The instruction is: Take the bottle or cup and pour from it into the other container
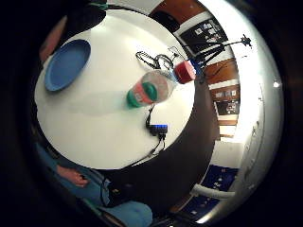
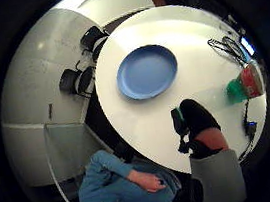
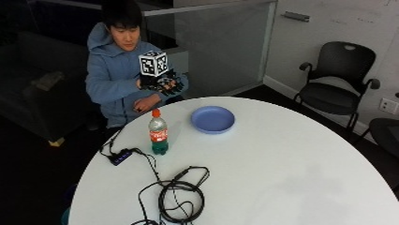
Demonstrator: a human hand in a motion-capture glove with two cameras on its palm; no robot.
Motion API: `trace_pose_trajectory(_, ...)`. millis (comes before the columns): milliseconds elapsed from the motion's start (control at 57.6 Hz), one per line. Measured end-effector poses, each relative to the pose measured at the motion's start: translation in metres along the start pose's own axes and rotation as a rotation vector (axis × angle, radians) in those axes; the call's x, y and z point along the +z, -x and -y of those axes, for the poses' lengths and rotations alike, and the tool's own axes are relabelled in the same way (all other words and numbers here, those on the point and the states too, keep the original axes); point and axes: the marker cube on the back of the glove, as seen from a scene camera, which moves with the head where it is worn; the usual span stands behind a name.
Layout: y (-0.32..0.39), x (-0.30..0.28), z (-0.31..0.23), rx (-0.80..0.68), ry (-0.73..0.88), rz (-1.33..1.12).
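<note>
Bottle untouched, gloved hand raised above the table edge

Clear plastic bottle (image 3: 158, 135) with a red label, orange cap and green base stood upright on the round white table (image 3: 287, 178), near the person's side, with the shallow blue plate (image 3: 212, 119) a little apart from it and a black cable coil (image 3: 178, 197) lying further off. Black-gloved right hand (image 3: 163, 82) hung in the air in front of the person's chest, well apart from the bottle, fingers loosely spread and holding nothing. By my reading the task stood at its very first step, the reach. Next move called for lowering the hand beside the bottle's body and closing the fingers round it before lifting and tipping it over the plate
</note>
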Motion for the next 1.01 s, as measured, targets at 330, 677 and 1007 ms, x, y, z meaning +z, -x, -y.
trace_pose_trajectory(330, -0.068, -0.013, -0.021, 0.090, -0.028, 0.028)
trace_pose_trajectory(677, -0.141, -0.022, -0.047, 0.185, -0.108, 0.100)
trace_pose_trajectory(1007, -0.187, -0.019, -0.068, 0.234, -0.179, 0.319)
